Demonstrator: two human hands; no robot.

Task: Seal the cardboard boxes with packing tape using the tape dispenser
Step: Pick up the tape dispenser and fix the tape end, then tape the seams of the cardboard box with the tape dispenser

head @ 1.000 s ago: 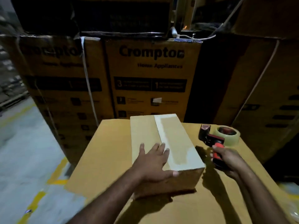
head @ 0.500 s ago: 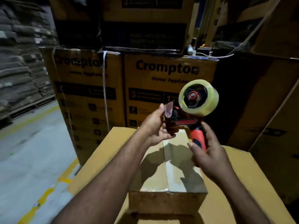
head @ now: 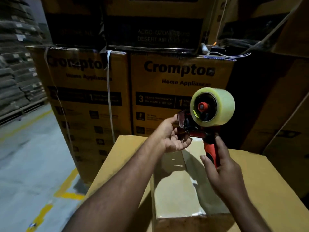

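A small cardboard box (head: 175, 191) lies on a large flat carton (head: 270, 190) in front of me, its top flaps closed with a shiny strip along the seam. Above it my right hand (head: 222, 173) grips the red handle of a tape dispenser (head: 209, 148), held upright with its roll of clear tape (head: 215, 106) at the top. My left hand (head: 172, 136) reaches in from the left, palm up, and its fingers pinch the dispenser's front end at the flap by the blade. The fingertips are partly hidden behind that flap.
Stacked "Crompton" cartons (head: 177, 91) form a wall right behind the work surface, with darker boxes (head: 150, 22) on top and more cartons (head: 284, 114) at the right. To the left lies open concrete floor (head: 28, 164) with yellow lines, and stacked sacks (head: 15, 72) stand far left.
A second ago my left hand lay flat on the small box and the dispenser rested on the carton. My right hand has lifted the dispenser, and my left hand now holds its front end.
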